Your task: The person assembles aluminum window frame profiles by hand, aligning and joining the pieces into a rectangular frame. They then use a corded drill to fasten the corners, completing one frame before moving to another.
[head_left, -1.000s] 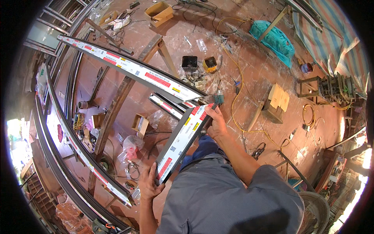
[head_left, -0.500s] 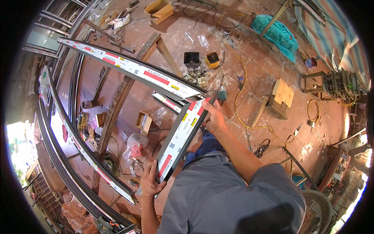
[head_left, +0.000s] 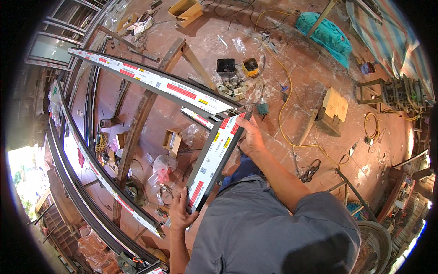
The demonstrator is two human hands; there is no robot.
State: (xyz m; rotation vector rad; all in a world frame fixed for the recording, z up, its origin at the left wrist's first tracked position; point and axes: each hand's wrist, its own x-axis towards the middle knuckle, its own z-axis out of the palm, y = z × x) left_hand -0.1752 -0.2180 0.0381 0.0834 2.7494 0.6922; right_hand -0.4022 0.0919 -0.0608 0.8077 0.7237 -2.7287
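Note:
A short dark metal profile (head_left: 215, 157), covered with white, red and yellow protective film, slants across in front of my body. My right hand (head_left: 250, 134) grips its far end, thumb on the top face and fingers round the side. At the near end, my left hand (head_left: 181, 212) is closed round the lower corner. The far end sits close to the mitred end of a long film-covered profile (head_left: 159, 84), which rests on a wooden trestle (head_left: 139, 121). Whether the two ends touch, I cannot tell.
More long profiles (head_left: 107, 180) lie along the left. On the tiled floor are a black container (head_left: 225, 67), a yellow one (head_left: 250, 67), cardboard boxes (head_left: 186, 11), a yellow hose (head_left: 285, 100) and a teal cover (head_left: 325, 40). A round metal basin (head_left: 375, 237) stands at the lower right.
The whole view has shifted slightly. Both hands keep their grip on the short profile, which stays at nearly the same slant beside the long one.

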